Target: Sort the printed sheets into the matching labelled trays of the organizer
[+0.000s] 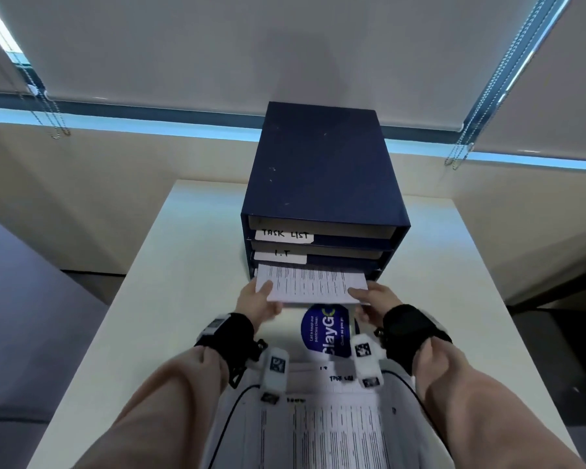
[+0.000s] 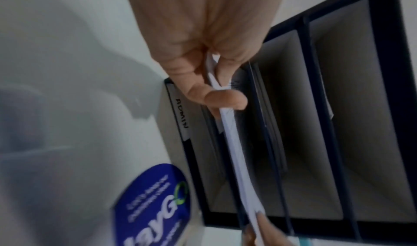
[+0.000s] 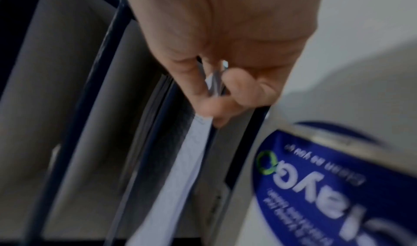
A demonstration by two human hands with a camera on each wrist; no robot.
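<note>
Left hand (image 1: 259,299) and right hand (image 1: 372,301) each pinch a side edge of the printed sheet (image 1: 310,284), its far edge at the third slot of the navy organizer (image 1: 322,170). Tray labels read "TASK LIST" (image 1: 285,234), "I.T" (image 1: 280,254), "ADMIN" (image 2: 182,113).

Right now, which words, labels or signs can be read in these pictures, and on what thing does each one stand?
"TASK LIST": white label on the top tray of the organizer.
"I.T": white label on the second tray.
"ADMIN": label on a lower tray, left wrist view.
"layG", first letter hidden: blue sticker on the table; its small lines are blurred.
Sheet held by the left hand and right hand: print too small.
</note>
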